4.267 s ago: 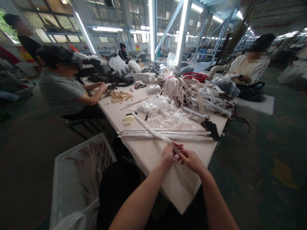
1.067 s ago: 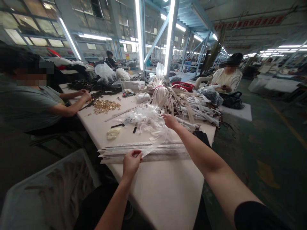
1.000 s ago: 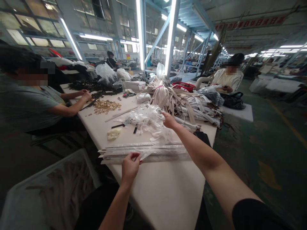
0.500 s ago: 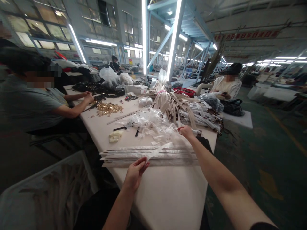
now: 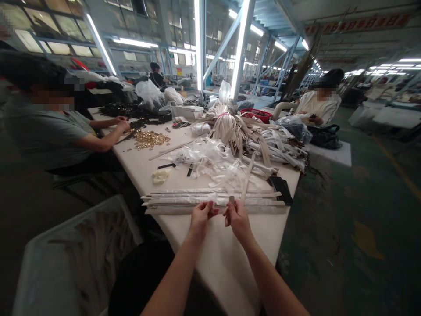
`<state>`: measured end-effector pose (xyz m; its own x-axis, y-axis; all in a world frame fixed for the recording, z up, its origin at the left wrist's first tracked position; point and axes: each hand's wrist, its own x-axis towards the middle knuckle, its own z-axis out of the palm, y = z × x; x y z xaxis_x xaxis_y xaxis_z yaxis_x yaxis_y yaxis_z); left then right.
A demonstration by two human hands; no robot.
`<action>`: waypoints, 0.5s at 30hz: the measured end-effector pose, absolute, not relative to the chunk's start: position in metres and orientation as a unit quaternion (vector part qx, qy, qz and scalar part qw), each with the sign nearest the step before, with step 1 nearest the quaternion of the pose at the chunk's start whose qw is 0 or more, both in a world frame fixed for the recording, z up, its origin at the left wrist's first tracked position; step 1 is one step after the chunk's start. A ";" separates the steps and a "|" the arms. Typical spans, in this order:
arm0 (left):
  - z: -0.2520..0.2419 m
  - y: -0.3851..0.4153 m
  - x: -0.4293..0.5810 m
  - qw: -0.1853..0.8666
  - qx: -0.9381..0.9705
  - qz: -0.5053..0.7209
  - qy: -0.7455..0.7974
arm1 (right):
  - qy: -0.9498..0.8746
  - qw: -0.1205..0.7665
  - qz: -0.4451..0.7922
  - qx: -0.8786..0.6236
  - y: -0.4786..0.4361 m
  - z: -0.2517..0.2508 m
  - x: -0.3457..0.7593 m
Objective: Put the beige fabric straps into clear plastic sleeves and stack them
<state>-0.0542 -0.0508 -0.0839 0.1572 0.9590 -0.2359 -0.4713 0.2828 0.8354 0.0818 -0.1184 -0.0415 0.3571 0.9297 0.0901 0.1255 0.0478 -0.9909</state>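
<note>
My left hand (image 5: 201,219) pinches clear plastic film at the front edge of a stack of long plastic-wrapped pale straps (image 5: 213,202). Just beside it, my right hand (image 5: 237,221) grips a narrow pale strap (image 5: 247,180) that rises at a tilt over the stack. Both hands are above the white table (image 5: 210,245), close together. Loose clear plastic wrapping (image 5: 210,160) lies in a heap behind the stack.
A bundle of beige straps (image 5: 230,129) lies beyond the plastic, with a pile of gold buckles (image 5: 151,138) to its left. A co-worker's hands (image 5: 121,126) work at the table's left side. A white bin of straps (image 5: 79,259) stands at lower left.
My right hand has come back from the plastic heap to the stack's front, next to my left hand. It now holds a strap upright. The wrapping no longer trails across the stack.
</note>
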 end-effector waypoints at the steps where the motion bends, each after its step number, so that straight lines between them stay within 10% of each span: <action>1: -0.085 -0.053 -0.054 0.696 0.315 0.514 0.390 | -0.422 0.573 0.372 -0.597 -0.117 -0.050 0.077; 15: -0.094 -0.055 -0.056 0.679 0.374 0.522 0.355 | -0.390 0.568 0.419 -0.591 -0.103 -0.087 0.057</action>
